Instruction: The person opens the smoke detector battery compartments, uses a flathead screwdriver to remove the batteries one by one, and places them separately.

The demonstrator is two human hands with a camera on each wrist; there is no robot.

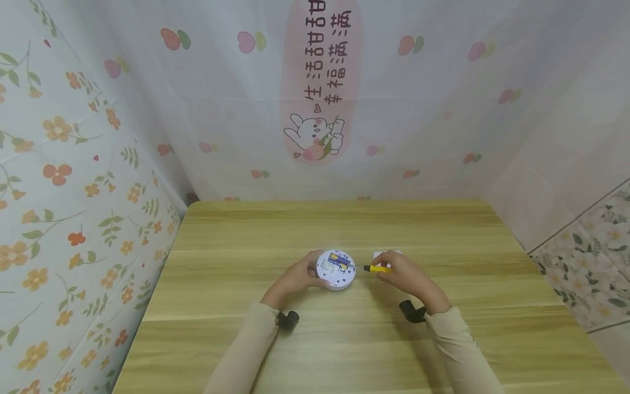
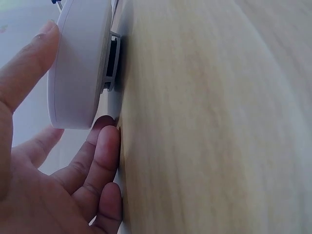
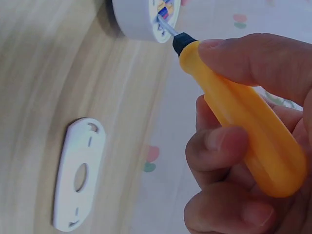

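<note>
A round white smoke alarm (image 1: 336, 279) sits over the wooden table, its open back with blue and yellow batteries (image 1: 339, 259) facing up. My left hand (image 1: 301, 273) grips it by the left side, thumb and a finger on its rim; in the left wrist view the other fingers curl beneath near the tabletop. My right hand (image 1: 404, 273) holds a screwdriver (image 3: 239, 117) with a yellow handle and black collar. Its metal tip meets the alarm's back beside the batteries. Under the alarm's edge, a small bracket-like part (image 2: 113, 63) shows in the left wrist view.
A white mounting plate (image 3: 92, 156) with a centre hole lies on the wooden table (image 1: 344, 350), partly behind my right hand in the head view. Patterned curtains (image 1: 221, 109) hang behind and at the left. Black wrist cameras (image 1: 287, 320) sit at both cuffs.
</note>
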